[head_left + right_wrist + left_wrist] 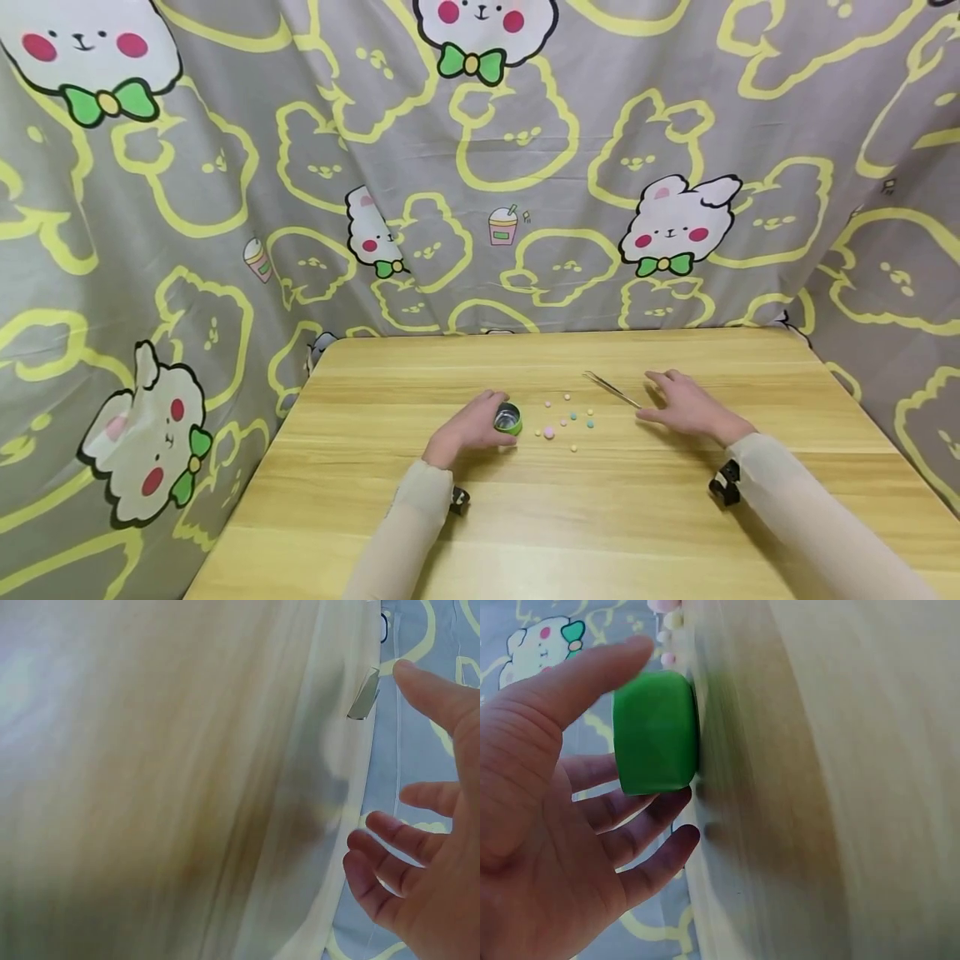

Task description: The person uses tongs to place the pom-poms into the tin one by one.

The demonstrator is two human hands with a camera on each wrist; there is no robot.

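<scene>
Left hand [471, 429]: fingers relaxed beside green tin [507, 418] | right hand [686, 406]: spread, touching tweezers [611, 388] | beads [564, 422] between

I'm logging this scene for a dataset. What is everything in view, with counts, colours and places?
Green cup: one, green with a shiny inside, table centre, against the left hand.
Beads: about ten, pastel pink, yellow, green and blue, scattered right of the cup.
Tweezers: one, silver, lying by the right hand's fingers.
Table: one, light wood.
Cloth backdrop: grey with yellow and white bunnies, behind and beside the table.
Left hand: around the cup.
Right hand: open, flat on the table.
</scene>
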